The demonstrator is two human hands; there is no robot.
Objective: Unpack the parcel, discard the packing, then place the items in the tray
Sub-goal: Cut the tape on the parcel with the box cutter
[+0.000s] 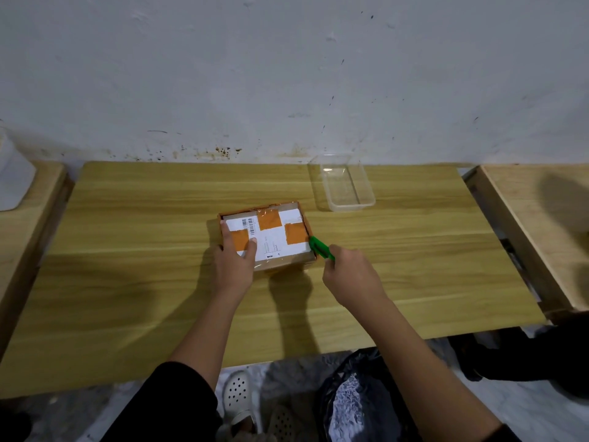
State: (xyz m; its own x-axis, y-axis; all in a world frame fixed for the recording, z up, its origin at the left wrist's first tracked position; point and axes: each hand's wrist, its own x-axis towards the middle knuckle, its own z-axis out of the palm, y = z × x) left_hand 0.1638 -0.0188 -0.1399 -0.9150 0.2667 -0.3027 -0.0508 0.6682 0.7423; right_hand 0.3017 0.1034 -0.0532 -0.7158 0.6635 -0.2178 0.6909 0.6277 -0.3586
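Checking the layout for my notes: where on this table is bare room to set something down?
The table is bare left of the box, from wall to near edge, and right of the box and tray. Crowded mid-table: the left hand presses the box, the right hand holds a cutter at its right edge.

— Underneath everything?
— Wood-grain middle counter point(127, 298), set against a stained white wall point(287, 74).
— Either side?
— Paler left counter point(22, 244) carrying a white tub point(12, 183); paler right counter point(535, 224).
— Down below?
— Perforated sandals point(237, 393) on pale floor point(516, 413).
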